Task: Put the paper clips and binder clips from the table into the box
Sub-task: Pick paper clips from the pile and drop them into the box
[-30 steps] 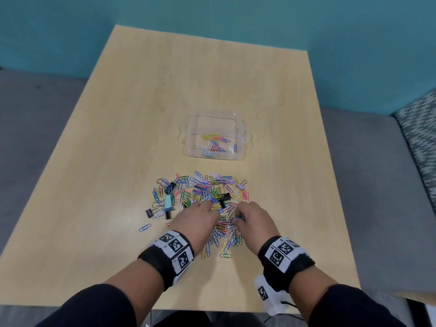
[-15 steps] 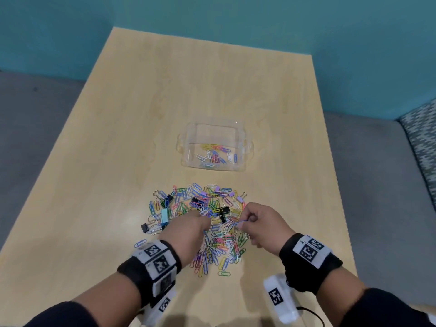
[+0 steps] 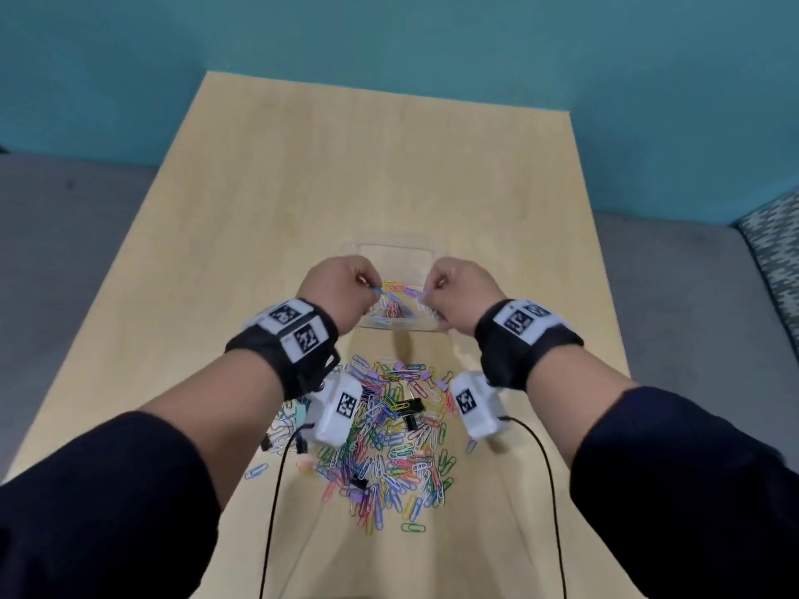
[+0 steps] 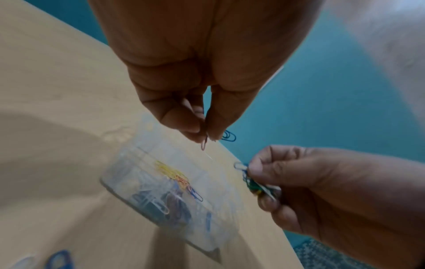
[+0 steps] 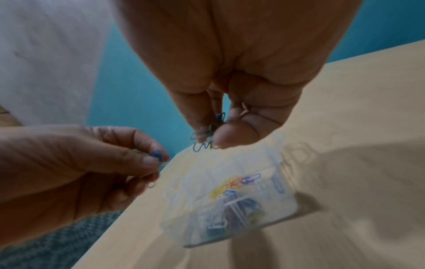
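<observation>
Clear plastic box [image 3: 391, 326] mid-surface [image 3: 302, 188], few coloured paper clips inside; left hand [image 3: 341, 291] and right hand [image 3: 458, 296] above it, each grip pinching clips; mixed pile [image 3: 389, 434] nearer.

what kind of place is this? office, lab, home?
Hard to say; probably a staged recording room rather than a working office. A bare wooden table stands against a plain teal wall, on grey carpet, with a patterned cushion at the right edge.
</observation>
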{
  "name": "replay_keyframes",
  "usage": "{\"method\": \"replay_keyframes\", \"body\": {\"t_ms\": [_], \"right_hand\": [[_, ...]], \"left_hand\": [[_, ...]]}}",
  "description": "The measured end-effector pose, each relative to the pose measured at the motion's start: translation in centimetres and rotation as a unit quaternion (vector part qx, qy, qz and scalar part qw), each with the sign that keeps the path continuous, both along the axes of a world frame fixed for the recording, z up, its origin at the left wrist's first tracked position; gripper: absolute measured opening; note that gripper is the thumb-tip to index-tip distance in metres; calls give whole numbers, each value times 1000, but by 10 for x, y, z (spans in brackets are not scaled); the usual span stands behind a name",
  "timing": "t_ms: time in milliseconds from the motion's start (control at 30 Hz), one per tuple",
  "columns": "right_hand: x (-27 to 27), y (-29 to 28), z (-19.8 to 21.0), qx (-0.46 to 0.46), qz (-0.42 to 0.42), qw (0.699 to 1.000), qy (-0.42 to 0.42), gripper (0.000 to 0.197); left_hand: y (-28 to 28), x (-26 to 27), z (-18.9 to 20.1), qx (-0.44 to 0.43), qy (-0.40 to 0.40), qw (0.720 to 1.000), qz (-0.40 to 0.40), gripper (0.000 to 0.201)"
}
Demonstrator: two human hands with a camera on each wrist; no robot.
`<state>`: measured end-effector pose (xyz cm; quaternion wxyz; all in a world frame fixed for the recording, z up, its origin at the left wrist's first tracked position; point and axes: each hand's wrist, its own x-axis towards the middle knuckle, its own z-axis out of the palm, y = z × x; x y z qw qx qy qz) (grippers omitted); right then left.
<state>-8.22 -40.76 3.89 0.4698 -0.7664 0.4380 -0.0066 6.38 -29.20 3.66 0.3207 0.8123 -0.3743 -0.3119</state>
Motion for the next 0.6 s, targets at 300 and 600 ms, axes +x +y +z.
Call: {"method": "replay_keyframes", "body": {"t_ms": [300, 600], "right_hand": [[-53, 14, -5, -3, -15, 1000, 18, 21], [-156, 118, -65, -103, 66, 977, 177, 45]], "left_hand": [[56, -13, -4, 14, -58, 998, -15, 18], [168, -137, -48, 101, -173, 941, -274, 49]]}}
